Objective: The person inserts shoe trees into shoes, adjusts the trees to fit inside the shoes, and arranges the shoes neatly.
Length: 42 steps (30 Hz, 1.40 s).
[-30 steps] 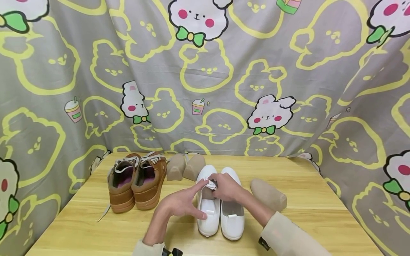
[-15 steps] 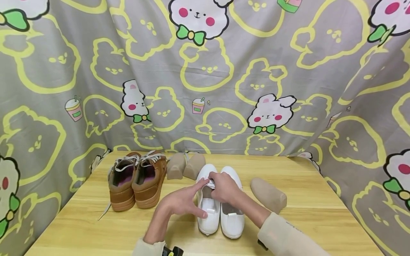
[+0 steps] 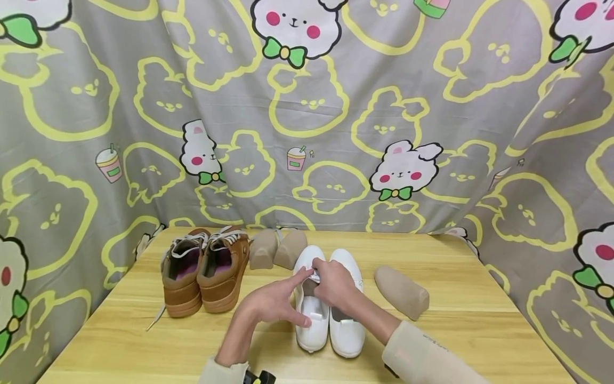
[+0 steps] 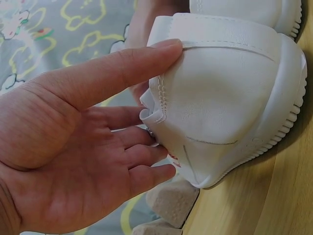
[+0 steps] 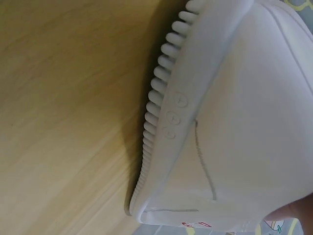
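Note:
Two white slip-on shoes stand side by side, heels toward me. My right hand (image 3: 336,282) bends over the left white shoe (image 3: 313,333), its fingers curled at the front of the opening and gripping the upper there; the fingertips are hidden. My left hand (image 3: 271,301) spans that shoe's left side. In the left wrist view, the left thumb (image 4: 142,63) touches the heel tab while the loosely extended fingers (image 4: 146,156) lie along the opening's edge. The right white shoe (image 3: 347,338) sits under my right wrist; a ridged white sole (image 5: 159,107) fills the right wrist view.
Brown lace-up shoes (image 3: 223,290) stand at the left, with a loose lace end on the wooden table (image 3: 455,341). Two beige shoe-shaped forms (image 3: 291,249) lie behind the white pair. Another beige form (image 3: 402,293) lies at the right. A patterned curtain (image 3: 307,186) encloses the table.
My right forearm has shifted slightly left, and the right fingers stay at the front of the left shoe's opening. The left hand and the shoes have hardly moved.

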Each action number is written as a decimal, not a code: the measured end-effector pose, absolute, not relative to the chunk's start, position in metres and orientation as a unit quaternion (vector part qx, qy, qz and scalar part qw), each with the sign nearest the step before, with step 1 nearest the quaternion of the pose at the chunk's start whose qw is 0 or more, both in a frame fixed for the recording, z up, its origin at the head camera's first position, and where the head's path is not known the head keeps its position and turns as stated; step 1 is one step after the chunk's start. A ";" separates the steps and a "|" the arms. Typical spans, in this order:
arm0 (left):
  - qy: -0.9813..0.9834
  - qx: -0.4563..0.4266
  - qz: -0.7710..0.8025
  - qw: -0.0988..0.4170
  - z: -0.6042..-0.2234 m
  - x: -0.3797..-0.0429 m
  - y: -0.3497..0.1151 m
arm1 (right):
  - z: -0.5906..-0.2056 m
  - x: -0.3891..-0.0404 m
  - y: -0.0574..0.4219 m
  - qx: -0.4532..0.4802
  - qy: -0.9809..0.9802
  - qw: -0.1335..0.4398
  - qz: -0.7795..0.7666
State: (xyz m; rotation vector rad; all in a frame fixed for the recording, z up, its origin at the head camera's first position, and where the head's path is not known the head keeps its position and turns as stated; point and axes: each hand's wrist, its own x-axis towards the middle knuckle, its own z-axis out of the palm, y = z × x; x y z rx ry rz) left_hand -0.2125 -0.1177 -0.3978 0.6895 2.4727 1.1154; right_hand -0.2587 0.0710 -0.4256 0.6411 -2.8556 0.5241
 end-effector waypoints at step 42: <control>0.871 0.246 0.391 0.165 -0.399 -0.214 -0.118 | -0.409 -0.246 0.085 0.229 -0.944 0.038 0.234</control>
